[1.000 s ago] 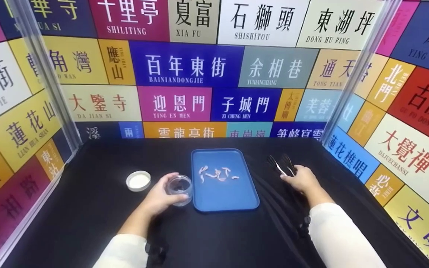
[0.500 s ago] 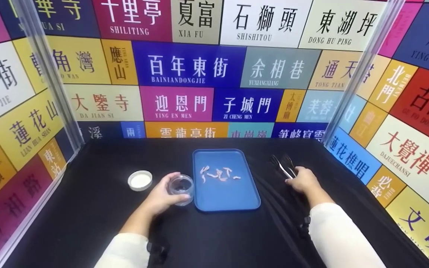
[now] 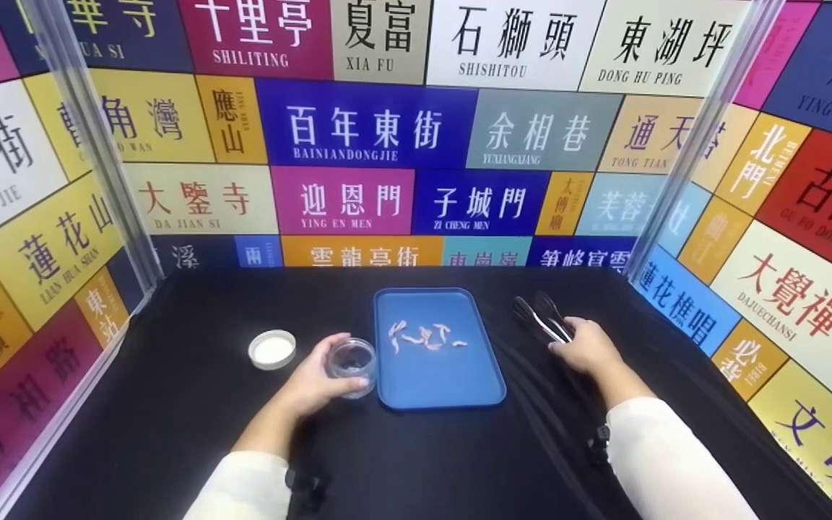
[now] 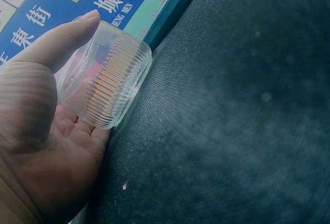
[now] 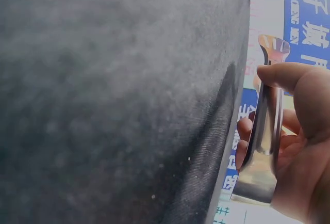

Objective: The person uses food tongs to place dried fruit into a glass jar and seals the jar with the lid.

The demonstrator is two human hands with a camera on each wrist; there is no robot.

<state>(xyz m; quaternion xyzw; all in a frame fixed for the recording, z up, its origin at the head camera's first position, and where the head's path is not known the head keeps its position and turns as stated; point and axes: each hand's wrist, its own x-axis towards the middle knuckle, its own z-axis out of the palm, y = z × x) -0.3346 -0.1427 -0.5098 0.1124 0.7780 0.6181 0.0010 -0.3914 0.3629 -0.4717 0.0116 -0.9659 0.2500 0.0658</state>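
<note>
My left hand grips a clear round jar beside the left edge of a blue tray. The jar's mouth has no lid on it; its ribbed wall shows in the left wrist view, with the thumb across one side and fingers around the other. Several thin pale pink strips lie scattered in the tray's upper half. Right of the tray, my right hand holds metal tongs by their rear part, their two dark heads apart and pointing away. Nothing shows between the tongs' heads.
A round white lid lies on the black cloth left of the jar. The cloth has folds right of the tray. Panels with large printed characters stand behind and at both sides, with clear corner posts.
The right hand and tongs have shifted slightly, with the tongs' heads now a little farther left and away. The left hand keeps its grip on the jar; tray, strips and lid stay put.
</note>
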